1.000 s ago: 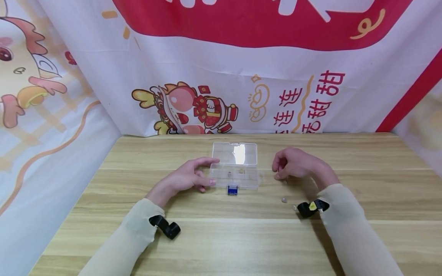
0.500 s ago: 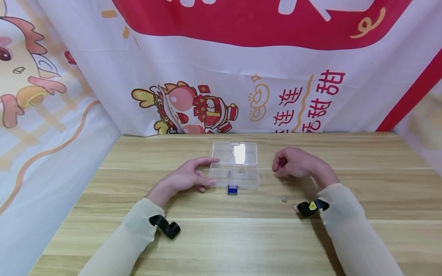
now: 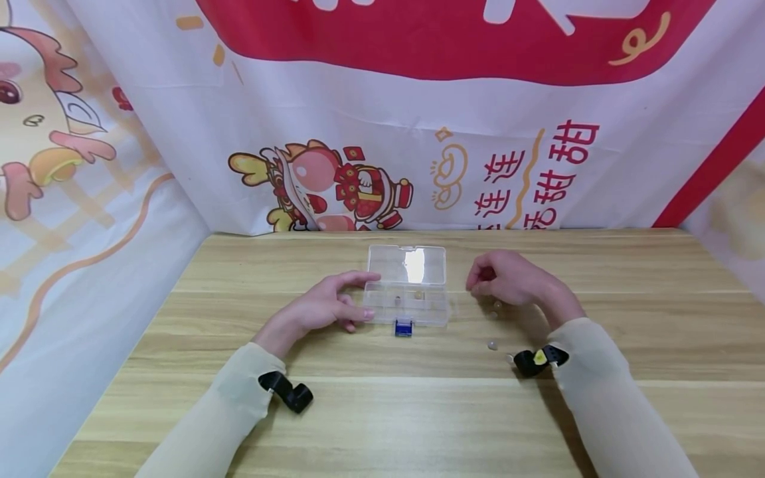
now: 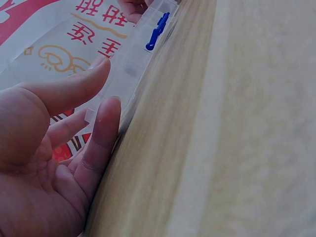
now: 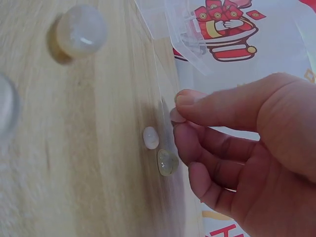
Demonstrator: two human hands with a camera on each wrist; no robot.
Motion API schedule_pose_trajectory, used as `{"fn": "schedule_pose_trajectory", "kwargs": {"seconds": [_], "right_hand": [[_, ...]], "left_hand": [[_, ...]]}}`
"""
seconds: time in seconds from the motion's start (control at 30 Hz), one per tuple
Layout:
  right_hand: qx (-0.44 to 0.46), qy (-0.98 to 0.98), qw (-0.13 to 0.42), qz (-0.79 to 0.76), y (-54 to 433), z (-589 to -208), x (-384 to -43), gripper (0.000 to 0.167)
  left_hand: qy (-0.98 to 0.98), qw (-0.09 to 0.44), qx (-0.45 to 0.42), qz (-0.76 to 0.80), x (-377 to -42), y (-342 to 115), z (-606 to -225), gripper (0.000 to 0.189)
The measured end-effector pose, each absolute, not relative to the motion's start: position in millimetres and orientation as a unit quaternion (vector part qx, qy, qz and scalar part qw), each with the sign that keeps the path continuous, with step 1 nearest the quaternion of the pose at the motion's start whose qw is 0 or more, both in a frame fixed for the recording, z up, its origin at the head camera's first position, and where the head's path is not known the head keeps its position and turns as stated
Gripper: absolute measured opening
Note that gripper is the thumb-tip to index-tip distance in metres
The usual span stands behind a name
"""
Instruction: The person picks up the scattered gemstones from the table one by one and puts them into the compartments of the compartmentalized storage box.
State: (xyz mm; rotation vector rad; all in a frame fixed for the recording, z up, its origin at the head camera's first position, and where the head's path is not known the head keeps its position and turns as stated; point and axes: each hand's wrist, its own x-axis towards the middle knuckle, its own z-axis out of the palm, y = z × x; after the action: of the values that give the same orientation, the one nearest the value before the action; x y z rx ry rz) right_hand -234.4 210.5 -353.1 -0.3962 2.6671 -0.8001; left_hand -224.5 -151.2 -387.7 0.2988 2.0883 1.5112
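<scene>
Right hand (image 3: 508,275): thumb and forefinger closed in a pinch on a pale pebble (image 5: 176,116), just above the bench (image 3: 382,425); remaining fingers curled. Left hand (image 3: 323,305): thumb and fingers partly spread, holding the left end of a clear box (image 3: 427,323); grip force cannot be told. Pebble judged light, hard and smooth, liable to slip; best held by fingertips across its middle. Box judged light and thin-walled, possibly brittle; hold by its end walls. Its lid (image 3: 388,265) lies folded back; a blue clasp (image 3: 403,328) fronts it. Below the right hand lie a white pebble (image 5: 151,138) and a yellowish pebble (image 5: 168,163); a milky pebble (image 5: 84,30) sits apart.
</scene>
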Motion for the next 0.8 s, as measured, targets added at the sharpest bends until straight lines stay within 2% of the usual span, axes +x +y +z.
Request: {"fn": "schedule_pose_trajectory", "kwargs": {"seconds": [0.23, 0.57, 0.8], "right_hand": [[-0.135, 0.937, 0.149, -0.285, 208.1, -351.7, -233.9, 0.016], [-0.152, 0.932, 0.173, -0.279, 208.6, -355.9, -235.4, 0.019], [-0.159, 0.933, 0.161, -0.280, 204.8, -355.9, -235.1, 0.024]], "left_hand": [[0.776, 0.270, 0.110, 0.560, -224.8, -151.4, -387.6, 0.077], [0.775, 0.273, 0.107, 0.560, -224.1, -151.6, -386.9, 0.076], [0.776, 0.273, 0.108, 0.559, -223.9, -151.7, -386.7, 0.076]]}}
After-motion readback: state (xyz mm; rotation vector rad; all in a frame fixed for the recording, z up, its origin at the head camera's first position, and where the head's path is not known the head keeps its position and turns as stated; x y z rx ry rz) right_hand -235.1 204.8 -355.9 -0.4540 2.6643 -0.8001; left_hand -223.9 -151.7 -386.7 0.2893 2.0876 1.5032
